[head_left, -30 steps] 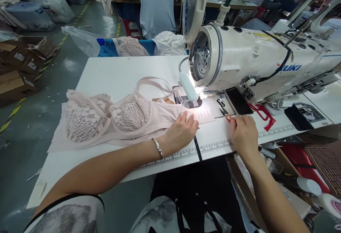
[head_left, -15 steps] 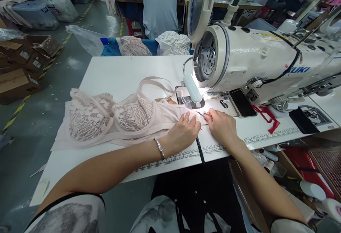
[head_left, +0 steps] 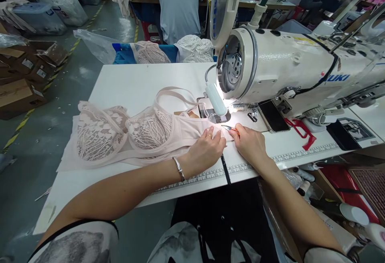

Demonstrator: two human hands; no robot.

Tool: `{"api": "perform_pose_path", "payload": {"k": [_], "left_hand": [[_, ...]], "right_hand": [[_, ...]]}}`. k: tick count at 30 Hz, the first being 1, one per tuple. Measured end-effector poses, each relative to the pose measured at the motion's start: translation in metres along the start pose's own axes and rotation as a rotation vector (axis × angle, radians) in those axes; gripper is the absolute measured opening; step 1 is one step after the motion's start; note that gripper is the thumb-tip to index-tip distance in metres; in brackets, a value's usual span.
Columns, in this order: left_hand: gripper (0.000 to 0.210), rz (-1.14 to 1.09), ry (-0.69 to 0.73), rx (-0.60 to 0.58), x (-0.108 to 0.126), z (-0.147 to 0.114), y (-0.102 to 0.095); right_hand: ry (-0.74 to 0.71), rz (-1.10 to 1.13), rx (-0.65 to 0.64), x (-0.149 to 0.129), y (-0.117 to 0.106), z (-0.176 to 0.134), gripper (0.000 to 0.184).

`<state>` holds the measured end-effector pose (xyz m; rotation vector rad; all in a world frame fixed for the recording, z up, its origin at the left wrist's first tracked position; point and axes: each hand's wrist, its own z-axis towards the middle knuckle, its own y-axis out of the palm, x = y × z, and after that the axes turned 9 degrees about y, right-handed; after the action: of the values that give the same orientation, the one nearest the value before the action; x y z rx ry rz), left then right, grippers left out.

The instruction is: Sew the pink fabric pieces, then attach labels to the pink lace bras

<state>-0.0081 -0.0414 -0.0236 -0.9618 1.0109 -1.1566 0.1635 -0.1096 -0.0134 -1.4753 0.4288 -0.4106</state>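
Note:
A pale pink lace bra [head_left: 152,130] lies spread over the white sewing table, its cups at left and its band reaching the machine. My left hand [head_left: 207,150] holds the band's end down on the tabletop, fingers bent over the fabric, thumb hidden. My right hand [head_left: 249,144] is closed around a small pointed tool [head_left: 231,128] with an orange handle and a thin metal tip; its exact kind is hard to make out. That tip is at the band's edge, just beyond my left fingertips. A thin strap [head_left: 177,91] loops up behind the nearer cup.
A white sewing machine [head_left: 276,62] with a lit lamp [head_left: 216,99] stands at right. Along the table's front edge runs a ruler strip [head_left: 207,177]. Red tape [head_left: 303,132] lies below the machine arm. A person in light blue [head_left: 180,6] sits beyond; cardboard boxes [head_left: 21,98] stand at left.
The tool in my right hand has turned a little, so its slim tip shows more plainly. My left hand and the bra look almost unmoved.

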Motion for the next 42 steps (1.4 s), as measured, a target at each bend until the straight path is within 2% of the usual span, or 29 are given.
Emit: {"api": "perform_pose_path", "payload": {"k": [4, 7, 10, 14, 21, 33, 38, 40, 42], "left_hand": [[0.025, -0.140, -0.020, 0.056, -0.008, 0.003, -0.009], [0.028, -0.329, -0.125, 0.110, -0.018, 0.009, -0.022], [0.032, -0.555, -0.248, 0.075, -0.026, 0.014, -0.030], [0.031, -0.811, -0.363, 0.021, -0.029, 0.016, -0.029], [0.034, -0.897, -0.413, 0.005, -0.030, 0.013, -0.026], [0.035, -0.840, -0.384, -0.040, -0.031, 0.012, -0.029], [0.034, -0.747, -0.352, -0.065, -0.029, 0.016, -0.036], [0.031, -0.610, -0.216, -0.061, -0.021, 0.014, -0.044], [0.025, -0.497, 0.083, -0.065, -0.008, 0.004, -0.052]], "right_hand": [[0.011, 0.074, -0.006, 0.002, 0.001, 0.002, 0.031], [0.031, 0.183, 0.007, 0.009, -0.003, -0.003, 0.026], [0.062, 0.301, 0.027, 0.019, -0.008, -0.019, 0.028], [0.041, 0.387, 0.008, 0.028, -0.012, -0.044, 0.033], [-0.006, 0.315, -0.003, 0.021, -0.005, -0.055, 0.035], [0.005, 0.336, -0.052, 0.021, -0.007, -0.055, 0.037], [0.007, 0.269, -0.013, 0.023, -0.002, -0.056, 0.041], [0.050, 0.237, 0.043, 0.033, 0.000, -0.056, 0.040], [0.129, 0.172, 0.145, 0.048, 0.002, -0.055, 0.040]]}}
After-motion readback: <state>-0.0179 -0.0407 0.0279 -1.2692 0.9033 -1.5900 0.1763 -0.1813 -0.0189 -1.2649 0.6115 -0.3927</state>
